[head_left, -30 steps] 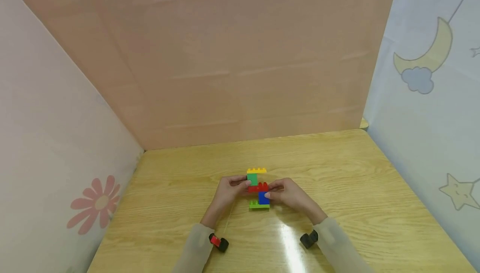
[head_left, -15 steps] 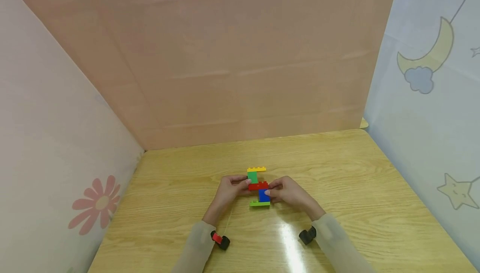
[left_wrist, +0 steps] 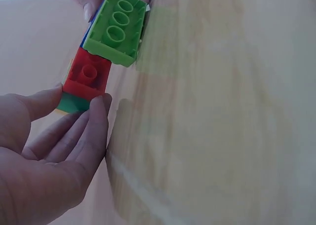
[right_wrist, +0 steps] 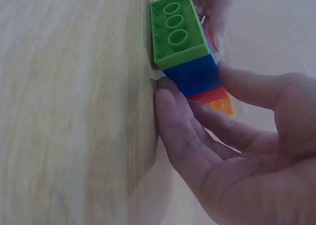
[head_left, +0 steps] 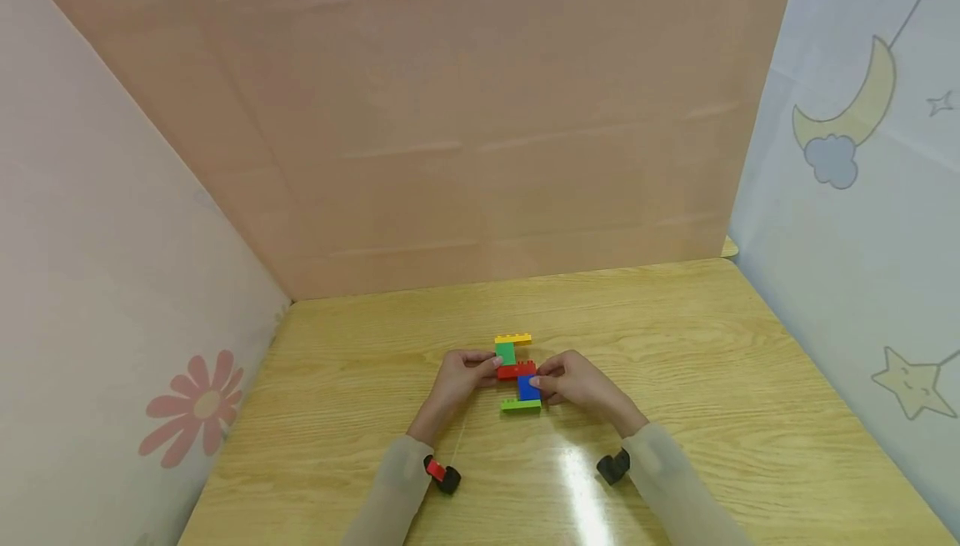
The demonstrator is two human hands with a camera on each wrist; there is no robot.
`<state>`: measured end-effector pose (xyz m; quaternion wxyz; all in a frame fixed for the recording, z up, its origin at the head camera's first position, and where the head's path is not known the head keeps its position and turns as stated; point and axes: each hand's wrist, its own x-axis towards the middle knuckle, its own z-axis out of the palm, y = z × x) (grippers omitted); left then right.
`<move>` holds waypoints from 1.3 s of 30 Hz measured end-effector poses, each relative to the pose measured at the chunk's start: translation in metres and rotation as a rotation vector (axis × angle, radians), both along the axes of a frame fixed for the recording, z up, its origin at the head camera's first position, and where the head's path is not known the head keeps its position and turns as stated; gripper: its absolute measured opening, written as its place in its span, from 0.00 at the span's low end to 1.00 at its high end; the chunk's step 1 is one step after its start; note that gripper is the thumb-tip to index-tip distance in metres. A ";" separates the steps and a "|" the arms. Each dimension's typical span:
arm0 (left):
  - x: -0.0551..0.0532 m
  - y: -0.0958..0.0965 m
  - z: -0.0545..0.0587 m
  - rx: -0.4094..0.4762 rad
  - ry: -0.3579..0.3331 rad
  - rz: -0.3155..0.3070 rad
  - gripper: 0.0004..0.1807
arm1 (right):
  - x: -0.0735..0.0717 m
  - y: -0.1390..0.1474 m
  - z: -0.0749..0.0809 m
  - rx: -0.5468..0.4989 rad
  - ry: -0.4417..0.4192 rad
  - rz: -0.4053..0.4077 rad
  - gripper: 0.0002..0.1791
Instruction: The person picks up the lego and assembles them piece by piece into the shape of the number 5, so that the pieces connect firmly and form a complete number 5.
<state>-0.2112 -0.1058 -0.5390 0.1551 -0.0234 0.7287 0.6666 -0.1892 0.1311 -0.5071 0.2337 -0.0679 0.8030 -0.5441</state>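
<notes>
A zigzag stack of joined toy building bricks is held between both hands at the middle of the table. From far to near in the head view come a yellow brick [head_left: 513, 338], a green brick [head_left: 505, 353], a red brick [head_left: 516, 372], a blue brick [head_left: 528, 388] and a lime brick [head_left: 520, 406]. My left hand [head_left: 459, 381] pinches the green brick where it meets the red one. With thumb and fingers, my right hand [head_left: 581, 385] grips the blue brick. The lime brick's hollow underside [left_wrist: 118, 27] faces the left wrist camera.
A wood-grain table [head_left: 360, 346] lies under the hands. Behind it stands a plain brownish-pink panel [head_left: 465, 129], with light printed walls at left and right. Black wrist straps [head_left: 615, 468] sit at the sleeve cuffs.
The brick stack has shifted slightly away from the body and tilted a little, its near end moving most. Both hands keep their grips and have moved only slightly.
</notes>
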 end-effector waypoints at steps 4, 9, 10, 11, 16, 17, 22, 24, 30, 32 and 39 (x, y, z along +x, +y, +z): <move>0.001 0.000 0.001 0.014 0.003 0.005 0.19 | 0.001 -0.002 0.001 0.046 0.038 0.003 0.19; 0.003 -0.001 0.002 0.018 0.022 -0.001 0.17 | 0.001 -0.004 0.003 0.085 0.080 0.006 0.17; 0.003 -0.001 0.002 0.011 0.025 0.001 0.16 | 0.001 -0.004 0.003 0.087 0.085 0.009 0.16; 0.003 -0.001 0.002 0.004 0.029 0.002 0.16 | 0.000 -0.004 0.002 0.089 0.090 0.010 0.16; 0.003 0.002 0.007 -0.094 0.045 0.034 0.14 | -0.001 -0.004 0.001 0.107 0.105 0.023 0.13; 0.003 0.003 0.007 -0.114 0.050 0.038 0.13 | -0.001 -0.004 0.001 0.110 0.106 0.023 0.13; 0.001 0.003 0.008 -0.175 0.071 0.041 0.11 | -0.001 -0.006 0.002 0.108 0.097 0.015 0.11; 0.001 0.003 0.008 -0.190 0.083 0.038 0.11 | -0.001 -0.006 0.002 0.107 0.093 0.010 0.12; 0.001 0.003 0.007 -0.230 0.102 0.038 0.10 | -0.001 -0.005 0.001 0.102 0.100 0.007 0.13; 0.001 0.004 0.007 -0.241 0.104 0.042 0.10 | -0.001 -0.005 0.000 0.099 0.102 0.004 0.13; 0.000 0.004 0.008 -0.261 0.105 0.051 0.11 | -0.001 -0.007 0.000 0.108 0.090 -0.017 0.14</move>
